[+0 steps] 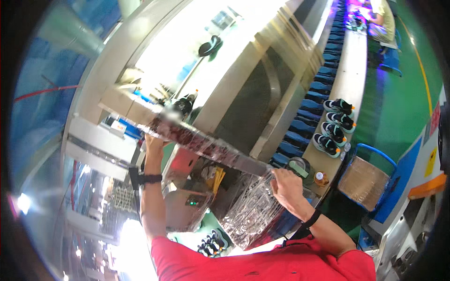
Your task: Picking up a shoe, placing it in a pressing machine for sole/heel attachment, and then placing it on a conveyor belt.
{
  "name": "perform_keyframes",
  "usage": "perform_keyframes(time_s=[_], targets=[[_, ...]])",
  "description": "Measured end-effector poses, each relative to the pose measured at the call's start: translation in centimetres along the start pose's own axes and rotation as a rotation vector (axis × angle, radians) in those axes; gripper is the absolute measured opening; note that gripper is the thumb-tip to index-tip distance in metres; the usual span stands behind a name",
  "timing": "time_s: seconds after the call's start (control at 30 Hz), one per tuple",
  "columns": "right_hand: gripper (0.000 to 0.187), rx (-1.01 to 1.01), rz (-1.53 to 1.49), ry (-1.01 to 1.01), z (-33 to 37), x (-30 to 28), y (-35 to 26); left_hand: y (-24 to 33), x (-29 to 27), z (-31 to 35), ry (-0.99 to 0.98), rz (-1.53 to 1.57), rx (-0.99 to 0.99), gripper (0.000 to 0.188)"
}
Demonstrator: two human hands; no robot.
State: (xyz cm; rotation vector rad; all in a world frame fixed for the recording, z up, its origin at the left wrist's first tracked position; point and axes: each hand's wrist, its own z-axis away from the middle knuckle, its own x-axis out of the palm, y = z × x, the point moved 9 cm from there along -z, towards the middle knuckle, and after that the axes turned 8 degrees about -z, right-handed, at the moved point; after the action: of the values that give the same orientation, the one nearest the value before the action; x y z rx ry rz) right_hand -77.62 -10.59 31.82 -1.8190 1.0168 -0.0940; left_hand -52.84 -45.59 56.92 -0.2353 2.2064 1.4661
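Note:
A long, narrow bar (211, 147), wrapped in shiny clear film with dark red and grey patches, slants across the middle in front of me. My left hand (154, 142) is closed at its left end, the fingertips partly hidden behind it. At the other end my right hand (288, 188) has its fingers curled against the bar's edge. Both wrists wear dark bands. Just beyond the left part of the bar is a dark shoe (185, 105). Below the right part hangs a bulky, crumpled film-wrapped surface (251, 210).
Several black-and-white shoes (333, 126) stand on a pale ledge beside a conveyor (304, 119) of dark blue segments. Nearby are an orange-capped bottle (321, 179) and a blue-framed chair (364, 180). Another person (383, 23) sits at the far right. A wooden frame (286, 70) is blurred.

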Motion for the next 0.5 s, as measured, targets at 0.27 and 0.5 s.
perform_keyframes(time_s=[0.27,0.5], targets=[[0.056,-0.27,-0.271,0.028,0.0,-2.9,-3.9,8.2,-4.2,27.8,0.113,0.217,-0.091,0.037],[0.074,0.051,-0.955,-0.493,4.6,0.5,-9.4,-5.0,7.5,36.2,-0.123,0.301,-0.426,0.048]])
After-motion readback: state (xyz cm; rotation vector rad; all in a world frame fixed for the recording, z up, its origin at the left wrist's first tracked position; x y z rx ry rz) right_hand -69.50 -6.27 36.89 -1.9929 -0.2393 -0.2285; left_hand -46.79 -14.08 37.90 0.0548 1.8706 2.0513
